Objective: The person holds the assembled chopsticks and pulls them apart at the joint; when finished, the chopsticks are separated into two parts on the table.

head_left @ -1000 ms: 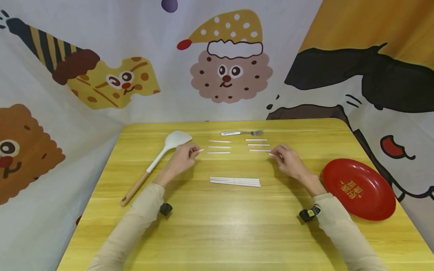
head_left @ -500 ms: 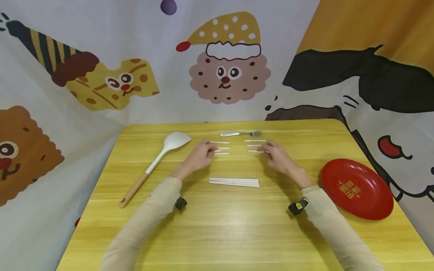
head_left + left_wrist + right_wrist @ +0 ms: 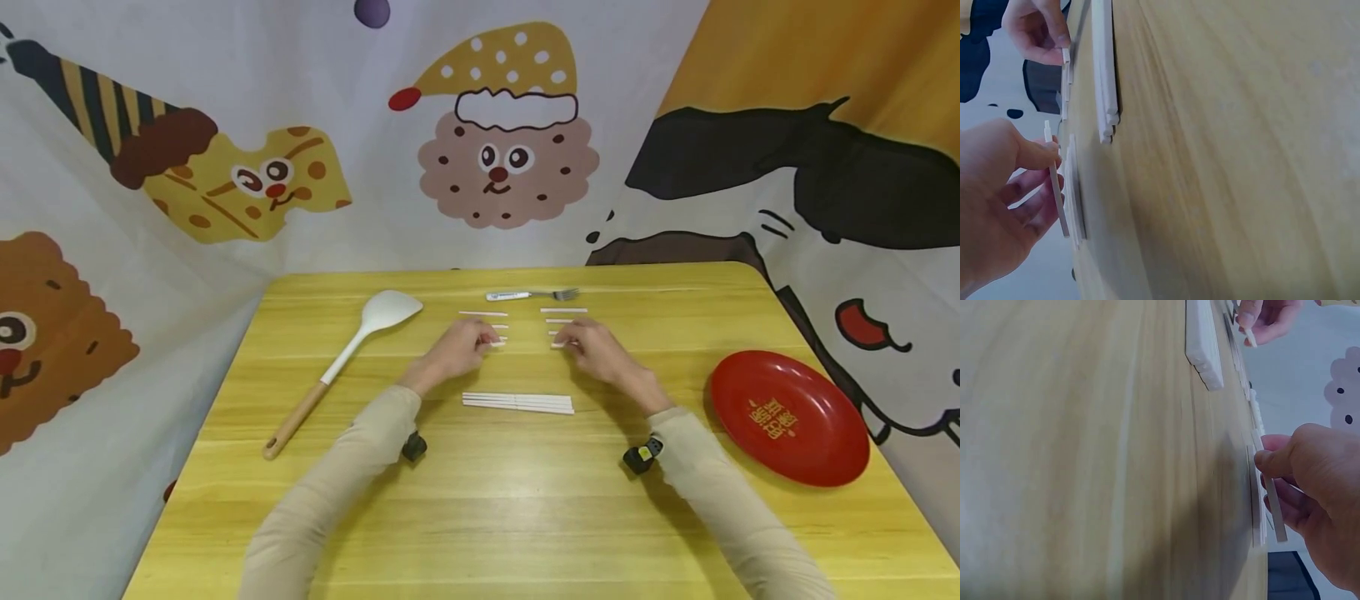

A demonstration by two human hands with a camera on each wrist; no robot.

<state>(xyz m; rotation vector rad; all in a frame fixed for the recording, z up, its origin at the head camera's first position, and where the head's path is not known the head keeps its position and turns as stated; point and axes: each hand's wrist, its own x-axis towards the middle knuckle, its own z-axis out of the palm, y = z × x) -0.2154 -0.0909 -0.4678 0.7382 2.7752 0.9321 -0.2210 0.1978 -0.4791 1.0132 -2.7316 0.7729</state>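
A red plate [image 3: 817,429] at the bench's [image 3: 540,508] right carries gold characters [image 3: 772,418], too small to read; dark print on the fork's handle [image 3: 508,296] is likewise illegible. Fingers narrow, the left hand [image 3: 459,348] pinches 1 short white stick [image 3: 1057,187]; the right hand [image 3: 603,357] pinches a second stick [image 3: 1275,512], both near the loose short sticks [image 3: 564,310], behind the long sticks [image 3: 517,403].

Through my head view I see a creased beige left sleeve [image 3: 330,496], a matching right sleeve [image 3: 731,496], and blocky black wrist cameras [image 3: 414,447] at both cuffs [image 3: 397,402], the right one marked yellow
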